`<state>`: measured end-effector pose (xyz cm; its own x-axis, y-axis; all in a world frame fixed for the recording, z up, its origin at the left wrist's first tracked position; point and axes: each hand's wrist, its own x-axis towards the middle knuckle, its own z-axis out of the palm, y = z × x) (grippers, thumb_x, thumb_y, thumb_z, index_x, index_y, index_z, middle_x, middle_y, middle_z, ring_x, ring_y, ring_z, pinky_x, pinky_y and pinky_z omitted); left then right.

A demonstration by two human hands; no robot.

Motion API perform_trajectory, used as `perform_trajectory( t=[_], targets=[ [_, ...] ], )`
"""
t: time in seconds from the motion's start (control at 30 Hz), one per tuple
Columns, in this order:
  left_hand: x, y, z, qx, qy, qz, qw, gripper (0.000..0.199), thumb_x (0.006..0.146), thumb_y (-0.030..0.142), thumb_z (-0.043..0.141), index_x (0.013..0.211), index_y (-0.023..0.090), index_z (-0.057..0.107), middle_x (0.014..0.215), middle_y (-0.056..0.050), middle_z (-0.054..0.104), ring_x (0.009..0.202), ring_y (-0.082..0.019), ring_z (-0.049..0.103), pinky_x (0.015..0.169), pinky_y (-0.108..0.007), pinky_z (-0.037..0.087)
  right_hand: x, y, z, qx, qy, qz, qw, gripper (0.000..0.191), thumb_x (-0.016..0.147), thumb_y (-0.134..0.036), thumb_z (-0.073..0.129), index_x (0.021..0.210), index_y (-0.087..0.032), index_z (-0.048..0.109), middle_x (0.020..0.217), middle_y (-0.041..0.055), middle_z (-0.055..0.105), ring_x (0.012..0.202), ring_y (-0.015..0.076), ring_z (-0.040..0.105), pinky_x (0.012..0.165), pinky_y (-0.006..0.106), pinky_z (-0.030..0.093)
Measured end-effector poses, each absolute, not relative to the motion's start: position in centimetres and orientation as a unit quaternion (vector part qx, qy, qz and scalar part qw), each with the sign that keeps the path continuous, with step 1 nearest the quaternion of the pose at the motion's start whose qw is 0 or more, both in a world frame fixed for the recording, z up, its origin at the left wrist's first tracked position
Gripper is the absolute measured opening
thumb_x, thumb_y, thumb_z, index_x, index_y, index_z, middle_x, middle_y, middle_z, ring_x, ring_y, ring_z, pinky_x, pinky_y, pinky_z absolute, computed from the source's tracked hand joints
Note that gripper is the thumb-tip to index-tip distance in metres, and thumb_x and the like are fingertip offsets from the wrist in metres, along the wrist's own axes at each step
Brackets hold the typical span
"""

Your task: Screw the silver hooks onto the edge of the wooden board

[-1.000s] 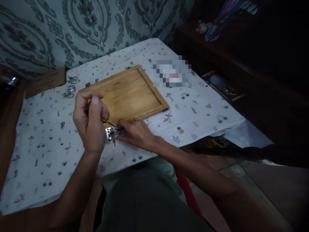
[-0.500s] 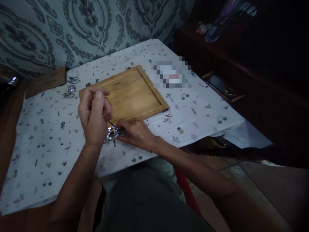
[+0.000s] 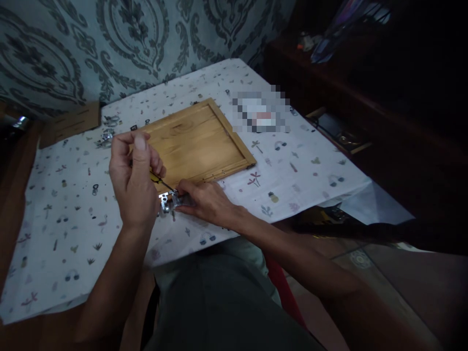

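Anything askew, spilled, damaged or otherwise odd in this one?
No spill or damage shows. The pixelated patch on the tablecloth looks odd, since it hides whatever lies there. Beyond the cloth's right edge, a drawer seems left open. The wooden panel looks intact.

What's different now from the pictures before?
The left hand moved right, then back left, so the yellow part of the screwdriver shows again. Nothing was visibly let go. The right hand, metal hinge and wooden panel stayed put.
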<state>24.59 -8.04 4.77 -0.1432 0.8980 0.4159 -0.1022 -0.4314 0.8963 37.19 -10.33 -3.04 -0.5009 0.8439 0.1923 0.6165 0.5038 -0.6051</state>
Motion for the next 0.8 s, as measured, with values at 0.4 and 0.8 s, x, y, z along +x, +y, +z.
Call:
perform_trajectory(
  t=[0.4,0.8],
  targets=[
    [25.37,-9.02,5.30,0.532,0.344,0.705,0.318,0.018,0.093,0.022,0.052,0.076,0.019,0.059,0.049,0.006,0.033,0.040,-0.006,0.027,0.040,-0.025,0.019,37.32,-10.49,-2.58,-0.438,-0.832,0.252,0.227,0.032,0.087,-0.038,0.066,0.111,-0.019,0.054,0.097,0.0036,0.073,0.083,0.0182,0.066,0.061,0.025,0.032],
    [25.32,-8.92,5.00,0.532,0.353,0.693,0.337,0.021,0.095,0.023,0.050,0.077,0.017,0.057,0.049,0.006,0.033,0.042,-0.006,0.028,0.040,-0.026,0.019,37.21,-10.34,-2.81,-0.443,-0.830,0.251,0.228,0.033,0.086,-0.041,0.066,0.110,-0.020,0.054,0.100,0.0022,0.073,0.086,0.0187,0.067,0.064,0.027,0.034]
  ],
)
